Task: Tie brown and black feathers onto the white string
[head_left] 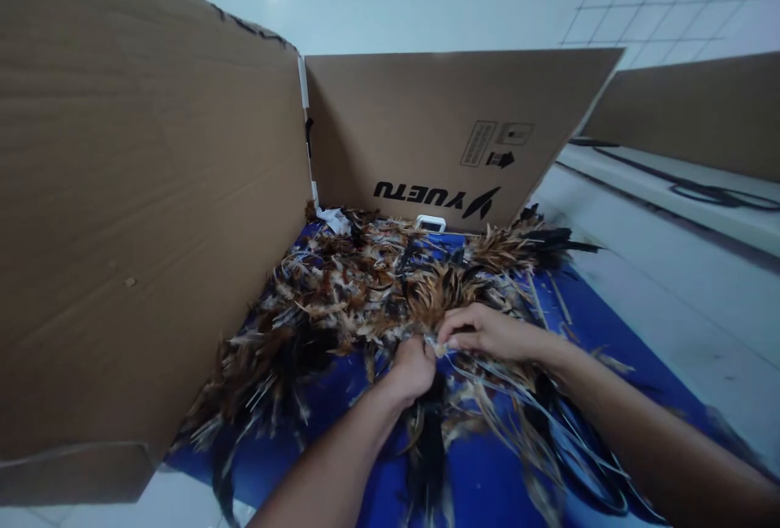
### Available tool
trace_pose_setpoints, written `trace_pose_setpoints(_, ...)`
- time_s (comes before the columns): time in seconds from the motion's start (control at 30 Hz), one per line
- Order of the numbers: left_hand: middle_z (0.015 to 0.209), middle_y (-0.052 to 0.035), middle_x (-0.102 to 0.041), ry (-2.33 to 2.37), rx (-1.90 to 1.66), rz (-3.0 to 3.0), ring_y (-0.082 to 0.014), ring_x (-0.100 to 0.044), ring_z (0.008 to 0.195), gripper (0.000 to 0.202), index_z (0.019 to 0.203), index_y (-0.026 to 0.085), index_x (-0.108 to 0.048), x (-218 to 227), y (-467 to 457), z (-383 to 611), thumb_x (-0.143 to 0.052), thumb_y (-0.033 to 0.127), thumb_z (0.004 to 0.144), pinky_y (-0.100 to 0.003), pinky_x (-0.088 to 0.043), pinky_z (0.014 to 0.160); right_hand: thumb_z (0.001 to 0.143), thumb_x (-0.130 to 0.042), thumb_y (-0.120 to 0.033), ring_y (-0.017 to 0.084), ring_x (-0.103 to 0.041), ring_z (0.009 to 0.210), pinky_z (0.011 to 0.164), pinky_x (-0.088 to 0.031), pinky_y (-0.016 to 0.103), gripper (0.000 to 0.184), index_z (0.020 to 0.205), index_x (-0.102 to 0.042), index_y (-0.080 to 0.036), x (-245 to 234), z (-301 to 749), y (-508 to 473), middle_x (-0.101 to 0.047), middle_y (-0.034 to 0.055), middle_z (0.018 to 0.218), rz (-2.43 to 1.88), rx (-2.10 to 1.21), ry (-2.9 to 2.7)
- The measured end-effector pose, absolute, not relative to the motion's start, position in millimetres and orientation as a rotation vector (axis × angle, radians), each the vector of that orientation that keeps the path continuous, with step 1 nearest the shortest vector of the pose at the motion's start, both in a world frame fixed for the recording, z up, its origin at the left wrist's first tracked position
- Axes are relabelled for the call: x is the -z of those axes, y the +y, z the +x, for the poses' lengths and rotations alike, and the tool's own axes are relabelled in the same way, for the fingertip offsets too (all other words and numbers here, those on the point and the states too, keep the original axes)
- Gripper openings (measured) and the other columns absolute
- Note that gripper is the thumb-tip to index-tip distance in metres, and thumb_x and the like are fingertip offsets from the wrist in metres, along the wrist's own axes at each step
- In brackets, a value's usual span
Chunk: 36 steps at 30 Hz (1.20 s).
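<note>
A wide spread of brown, black and pale feathers (341, 284) covers much of a blue table surface (481, 471). At its near edge my left hand (415, 367) is closed, its fingers curled around feathers whose dark ends hang below the fist. Just to the right, my right hand (481, 331) pinches at the pale base of the same feathers, thumb and forefinger close together. Beyond both hands fans out a brown feather bunch (444, 288). Exactly how many feathers each hand grips is hidden by the fingers.
Tall cardboard panels stand on the left (152, 187) and at the back (426, 122), the latter printed with upside-down lettering. A small white-framed device (431, 223) and crumpled white paper (335, 221) lie by the back panel. Dark cable (594, 471) loops at the lower right.
</note>
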State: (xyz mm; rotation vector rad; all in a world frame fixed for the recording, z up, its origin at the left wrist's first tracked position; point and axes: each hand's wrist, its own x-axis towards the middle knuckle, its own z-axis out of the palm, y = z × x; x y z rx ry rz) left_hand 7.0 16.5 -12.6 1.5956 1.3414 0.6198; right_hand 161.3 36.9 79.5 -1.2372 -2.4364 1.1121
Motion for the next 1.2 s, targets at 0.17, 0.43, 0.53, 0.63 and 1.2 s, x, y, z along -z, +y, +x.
trace_pose_setpoints(0.17, 0.084, -0.0134, -0.064, 1.323, -0.64, 1.595, -0.0216, -0.057, 0.077, 0.026, 0.083, 0.011, -0.061, 10, 16, 6, -0.036, 0.021, 0.082, -0.031, -0.041, 0.072, 0.078, -0.053, -0.02, 0.017, -0.06, 0.076, 0.072, -0.044, 0.025, 0.018, 0.082, -0.07, -0.016, -54, 169, 39, -0.065, 0.005, 0.081, -1.229, -0.975, -2.451)
trace_pose_setpoints(0.43, 0.082, -0.0119, -0.063, 1.287, -0.64, 1.537, -0.0204, -0.055, 0.074, 0.026, 0.084, 0.012, -0.059, 14, 19, 7, -0.035, 0.02, 0.081, -0.03, -0.04, 0.07, 0.076, -0.053, -0.017, 0.016, -0.061, 0.076, 0.071, -0.042, 0.024, 0.018, 0.082, -0.069, -0.018, -46, 166, 46, -0.067, 0.0037, 0.082, -1.28, -0.816, -2.496)
trace_pose_setpoints(0.53, 0.083, -0.0113, -0.062, 1.257, -0.639, 1.496, -0.0202, -0.055, 0.075, 0.025, 0.083, 0.012, -0.058, 12, 18, 6, -0.035, 0.021, 0.08, -0.03, -0.04, 0.069, 0.075, -0.052, -0.016, 0.016, -0.061, 0.075, 0.07, -0.042, 0.023, 0.018, 0.081, -0.068, -0.018, -44, 163, 43, -0.068, 0.003, 0.08, -1.349, -0.798, -2.44)
trace_pose_setpoints(0.63, 0.083, -0.0098, -0.062, 1.238, -0.657, 1.463, -0.0197, -0.055, 0.076, 0.024, 0.079, 0.013, -0.058, 11, 19, 5, -0.035, 0.021, 0.08, -0.03, -0.04, 0.072, 0.073, -0.052, -0.016, 0.016, -0.062, 0.073, 0.068, -0.041, 0.023, 0.017, 0.08, -0.068, -0.017, -44, 160, 40, -0.069, 0.0024, 0.077, -1.448, -0.788, -2.372)
trace_pose_setpoints(1.2, 0.087, -0.0131, -0.064, 1.298, -0.62, 1.588, -0.0214, -0.056, 0.077, 0.035, 0.089, 0.01, -0.06, 10, 16, 6, -0.035, 0.035, 0.086, -0.03, -0.041, 0.07, 0.07, -0.054, -0.019, 0.016, -0.058, 0.063, 0.061, -0.038, 0.024, 0.012, 0.073, -0.065, -0.019, -46, 151, 36, -0.065, 0.0003, 0.065, -1.614, -0.689, -2.303)
